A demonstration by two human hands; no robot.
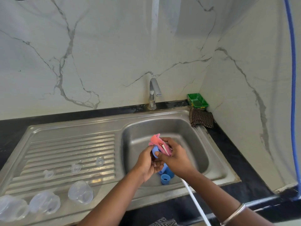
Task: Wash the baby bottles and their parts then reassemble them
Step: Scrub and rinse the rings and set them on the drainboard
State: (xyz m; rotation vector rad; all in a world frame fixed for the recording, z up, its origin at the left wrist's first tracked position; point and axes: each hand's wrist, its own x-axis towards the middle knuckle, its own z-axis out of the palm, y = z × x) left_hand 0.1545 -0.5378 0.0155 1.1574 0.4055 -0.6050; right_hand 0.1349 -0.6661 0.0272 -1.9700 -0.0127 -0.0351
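Over the sink basin (192, 144) my left hand (147, 163) holds a blue bottle collar ring (155, 151). My right hand (175, 156) grips a pink sponge brush (157, 141) pressed against that ring; its white handle (195, 201) runs down to the lower right. Two more blue rings (165, 178) lie in the basin below my hands. Three clear teats (99, 161) sit on the ribbed drainboard (70, 152). Three clear bottles or caps (80, 192) stand along its front edge.
A chrome tap (154, 93) stands behind the basin; no water is visible. A green soap box (197, 100) and a checked cloth (201, 119) sit in the back right corner. A blue hose (293, 95) hangs down the right wall.
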